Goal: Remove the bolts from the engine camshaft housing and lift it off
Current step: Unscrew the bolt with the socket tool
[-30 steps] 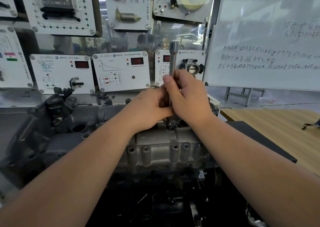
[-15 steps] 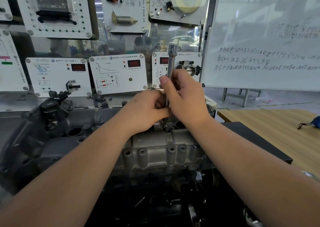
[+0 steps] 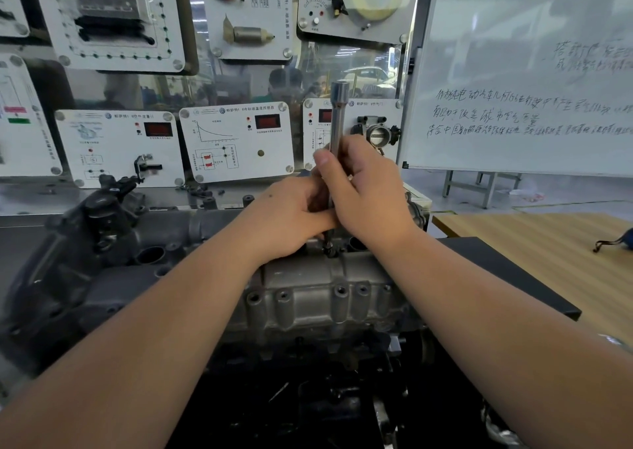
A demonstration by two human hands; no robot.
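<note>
Hands meet over the camshaft housing (image 3: 318, 297) at centre frame, atop the engine. The right hand (image 3: 368, 196) grips an upright socket extension bar (image 3: 338, 119); the left hand (image 3: 291, 215) curls around its lower shaft, tip seated on a bolt (image 3: 329, 247).

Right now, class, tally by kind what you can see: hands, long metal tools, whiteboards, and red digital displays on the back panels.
hands: 2, left hand and right hand
long metal tool: 1
whiteboard: 1
red digital displays: 3
Total: 7
</note>
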